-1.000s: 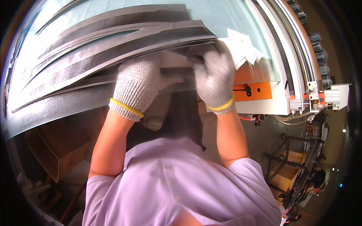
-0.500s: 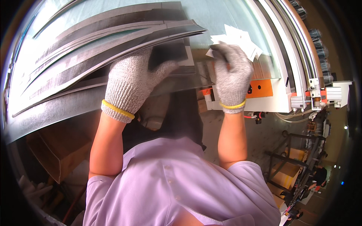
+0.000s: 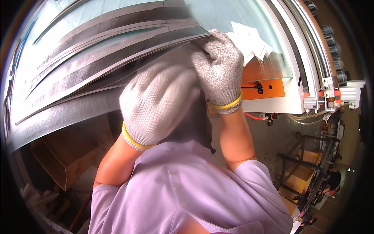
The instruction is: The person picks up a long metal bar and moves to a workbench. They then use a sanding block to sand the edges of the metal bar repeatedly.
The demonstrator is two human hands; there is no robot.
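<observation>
Long, thin dark sheets lie fanned and overlapping at the left of a pale glassy tabletop. My right hand, in a grey knit glove with a yellow cuff, is at their right end, fingertips on the sheet corner and thumb bent beneath. My left hand, gloved the same way, is in front of the sheets' near edge. Motion smears its fingers, so what it holds does not show. Just right of my right hand lie several small white paper pieces.
An orange plate with a black knob is on the table's near right corner. A metal rail runs along the right side. Below left stands an open cardboard box. A dark-framed rack with boxes and people are farther right.
My right hand has moved left from the white paper pieces to the sheets' end. My left hand has come back toward me and turned, leaving the gap under the sheets.
</observation>
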